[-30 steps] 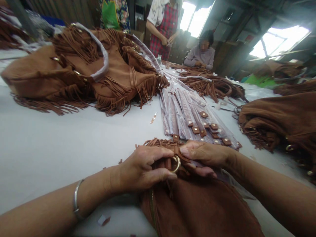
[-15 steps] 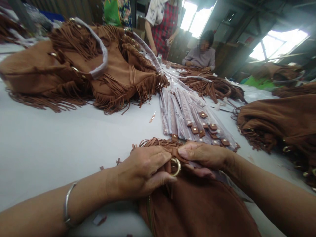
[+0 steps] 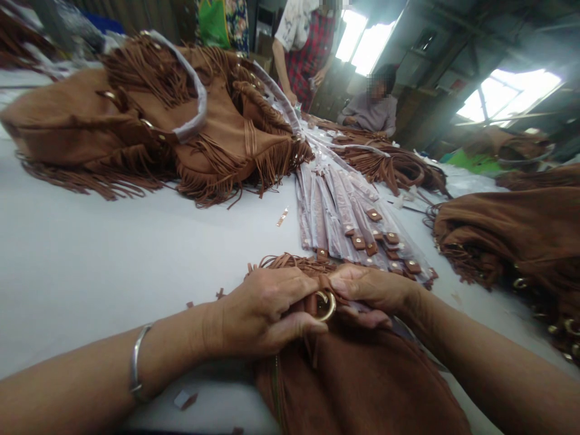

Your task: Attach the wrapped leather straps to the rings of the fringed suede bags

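A brown fringed bag (image 3: 362, 380) lies at the bottom centre, with a zip along its left side. My left hand (image 3: 272, 311), with a silver bangle on the wrist, is closed on the bag's edge beside a gold ring (image 3: 327, 306); its thumb and fingers lie at the ring's left side. Just right of the ring, my right hand (image 3: 371, 293) pinches a brown strap tab (image 3: 327, 284) at the bag's top. Part of the ring is covered by the tab and fingers.
Wrapped straps (image 3: 335, 205) with brown tabs fan out beyond the bag. Large fringed bags (image 3: 212, 121) lie at the back left, and more brown bags (image 3: 512, 229) at the right. Two people (image 3: 312, 48) (image 3: 374, 109) are across the white table (image 3: 113, 260).
The view has shifted slightly. Both hands keep their hold, and the gold ring appears turned a little, with a gap or end now showing at its top.
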`<action>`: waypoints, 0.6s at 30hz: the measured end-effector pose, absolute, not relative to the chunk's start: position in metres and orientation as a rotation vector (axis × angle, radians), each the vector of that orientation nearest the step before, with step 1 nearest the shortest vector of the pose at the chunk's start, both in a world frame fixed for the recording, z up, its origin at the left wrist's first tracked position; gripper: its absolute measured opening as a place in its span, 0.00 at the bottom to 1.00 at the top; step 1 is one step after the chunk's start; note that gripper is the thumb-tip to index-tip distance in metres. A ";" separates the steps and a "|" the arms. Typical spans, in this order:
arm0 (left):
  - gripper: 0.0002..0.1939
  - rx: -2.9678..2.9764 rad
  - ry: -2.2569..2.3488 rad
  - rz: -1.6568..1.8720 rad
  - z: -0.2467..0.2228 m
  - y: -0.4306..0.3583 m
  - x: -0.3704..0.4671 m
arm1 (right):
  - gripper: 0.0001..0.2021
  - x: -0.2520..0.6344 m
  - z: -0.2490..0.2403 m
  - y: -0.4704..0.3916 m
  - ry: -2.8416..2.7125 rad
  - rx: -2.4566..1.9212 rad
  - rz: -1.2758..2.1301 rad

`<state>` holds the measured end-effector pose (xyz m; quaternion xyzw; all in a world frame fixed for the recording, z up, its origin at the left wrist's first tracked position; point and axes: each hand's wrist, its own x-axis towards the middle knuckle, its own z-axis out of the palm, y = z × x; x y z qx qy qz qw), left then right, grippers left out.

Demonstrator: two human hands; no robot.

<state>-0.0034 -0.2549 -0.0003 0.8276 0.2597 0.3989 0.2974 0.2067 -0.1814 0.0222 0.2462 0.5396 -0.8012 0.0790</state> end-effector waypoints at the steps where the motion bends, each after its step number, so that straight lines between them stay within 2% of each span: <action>1: 0.08 2.198 0.704 1.069 -0.001 -0.255 -0.004 | 0.21 0.207 0.022 -0.182 1.631 0.730 -2.405; 10: 0.07 2.210 0.679 1.027 0.000 -0.256 -0.004 | 0.19 0.211 0.030 -0.185 1.618 0.627 -2.411; 14: 0.08 2.300 0.646 1.024 -0.004 -0.255 -0.004 | 0.19 0.204 0.065 -0.182 1.770 0.650 -2.031; 18: 0.18 2.478 0.692 1.099 -0.005 -0.257 -0.005 | 0.20 0.196 0.092 -0.184 1.986 0.692 -1.691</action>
